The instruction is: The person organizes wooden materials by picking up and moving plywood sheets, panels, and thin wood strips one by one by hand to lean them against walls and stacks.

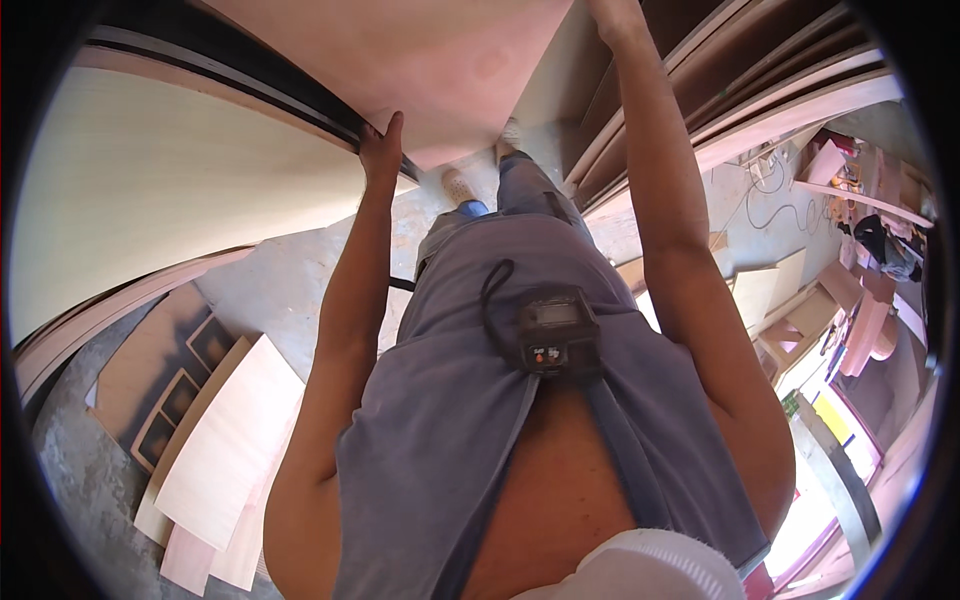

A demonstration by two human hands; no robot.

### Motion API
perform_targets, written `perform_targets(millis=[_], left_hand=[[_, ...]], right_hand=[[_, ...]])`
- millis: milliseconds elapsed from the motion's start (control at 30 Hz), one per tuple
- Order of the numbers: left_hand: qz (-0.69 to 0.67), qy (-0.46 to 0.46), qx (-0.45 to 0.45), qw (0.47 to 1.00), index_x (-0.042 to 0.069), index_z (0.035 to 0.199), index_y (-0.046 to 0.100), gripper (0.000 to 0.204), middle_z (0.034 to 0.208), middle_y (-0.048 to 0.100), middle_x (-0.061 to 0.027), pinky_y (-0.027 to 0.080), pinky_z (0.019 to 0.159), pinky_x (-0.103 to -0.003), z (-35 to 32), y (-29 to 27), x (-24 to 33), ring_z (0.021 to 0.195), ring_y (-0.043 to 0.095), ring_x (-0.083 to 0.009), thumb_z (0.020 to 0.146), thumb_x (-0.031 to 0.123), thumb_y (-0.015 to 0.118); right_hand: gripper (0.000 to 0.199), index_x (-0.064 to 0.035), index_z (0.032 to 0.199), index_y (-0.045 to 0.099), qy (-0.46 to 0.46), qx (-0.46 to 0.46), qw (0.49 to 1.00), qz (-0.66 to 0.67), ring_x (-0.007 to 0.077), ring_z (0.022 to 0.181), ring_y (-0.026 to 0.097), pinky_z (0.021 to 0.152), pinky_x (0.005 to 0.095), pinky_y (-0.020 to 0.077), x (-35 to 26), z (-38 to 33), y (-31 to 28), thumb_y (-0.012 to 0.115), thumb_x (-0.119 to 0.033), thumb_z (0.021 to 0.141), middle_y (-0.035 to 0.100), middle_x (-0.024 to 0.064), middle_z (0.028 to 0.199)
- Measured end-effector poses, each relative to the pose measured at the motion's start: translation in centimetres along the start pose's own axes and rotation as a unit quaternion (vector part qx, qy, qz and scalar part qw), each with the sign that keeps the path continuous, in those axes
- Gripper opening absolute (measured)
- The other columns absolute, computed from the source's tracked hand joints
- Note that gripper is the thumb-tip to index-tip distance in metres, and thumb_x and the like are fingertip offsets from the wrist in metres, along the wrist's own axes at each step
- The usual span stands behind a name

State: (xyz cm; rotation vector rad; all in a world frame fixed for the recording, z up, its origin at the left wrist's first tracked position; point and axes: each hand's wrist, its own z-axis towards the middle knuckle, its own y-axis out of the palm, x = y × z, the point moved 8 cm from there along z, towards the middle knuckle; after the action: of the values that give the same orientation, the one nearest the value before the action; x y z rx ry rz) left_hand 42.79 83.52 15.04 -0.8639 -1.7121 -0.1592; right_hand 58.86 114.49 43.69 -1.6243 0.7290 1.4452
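Observation:
A large pinkish wooden panel stands upright in front of me, its lower corner close to the floor near my feet. My left hand is closed around its left edge, with the thumb raised against the face and the other fingers mostly hidden. Higher up, my right hand grips the panel's right edge; the upper rim of the picture cuts off its fingertips. Both arms reach forward.
Pale wooden sheets stand close on my left. More panels are stacked on edge at right. Cut boards lie on the floor behind left. A cable and offcuts lie to the right. A small black device hangs at my chest.

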Motion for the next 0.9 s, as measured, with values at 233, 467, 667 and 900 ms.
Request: perform_targets(millis=[233, 467, 667, 900], left_hand=[[0.099, 0.041, 0.133, 0.985, -0.015, 0.122, 0.043, 0.082, 0.125, 0.048, -0.0320, 0.035, 0.101, -0.039, -0.4, -0.8, -0.6, 0.120, 0.047, -0.0396, 0.074, 0.044, 0.072], [0.092, 0.043, 0.153, 0.983, -0.015, 0.125, 0.041, 0.081, 0.125, 0.047, -0.0346, 0.038, 0.099, -0.041, -0.5, -0.8, -1.1, 0.119, 0.046, -0.0437, 0.077, 0.043, 0.069], [0.205, -0.052, 0.052, 0.976, -0.011, 0.107, 0.056, 0.066, 0.107, 0.059, -0.0323, 0.045, 0.087, -0.045, -0.4, 0.2, -1.1, 0.103, 0.057, -0.0427, 0.085, 0.051, 0.057], [0.154, 0.036, 0.136, 0.978, -0.017, 0.123, 0.043, 0.081, 0.123, 0.047, -0.0374, 0.038, 0.100, -0.043, -0.2, -0.3, -1.1, 0.117, 0.048, -0.0450, 0.087, 0.054, 0.052]], right_hand=[[0.078, 0.0142, 0.123, 0.047, -0.023, 0.007, 0.999, -0.046, 0.0245, 0.112, 0.052, 0.098, 0.0338, 0.0384, 0.0, 0.3, 0.7, 0.050, -0.056, 0.089, 0.057, 0.0195, 0.118], [0.071, 0.0126, 0.117, 0.052, -0.085, -0.003, 0.995, -0.046, 0.0203, 0.100, 0.055, 0.089, 0.0328, 0.0428, -0.5, 0.7, 0.7, 0.049, -0.054, 0.090, 0.062, 0.0144, 0.103], [0.056, 0.0088, 0.113, 0.055, -0.034, -0.045, 0.997, 0.053, 0.0185, 0.096, 0.058, 0.084, 0.0305, 0.0459, -0.8, 0.2, 0.9, 0.056, -0.042, 0.090, 0.062, 0.0130, 0.104], [0.068, 0.0045, 0.121, 0.046, -0.149, 0.026, 0.979, -0.140, 0.0414, 0.096, 0.057, 0.082, 0.0440, 0.0473, -1.1, -0.7, 0.5, 0.066, -0.047, 0.080, 0.054, 0.0265, 0.108]])
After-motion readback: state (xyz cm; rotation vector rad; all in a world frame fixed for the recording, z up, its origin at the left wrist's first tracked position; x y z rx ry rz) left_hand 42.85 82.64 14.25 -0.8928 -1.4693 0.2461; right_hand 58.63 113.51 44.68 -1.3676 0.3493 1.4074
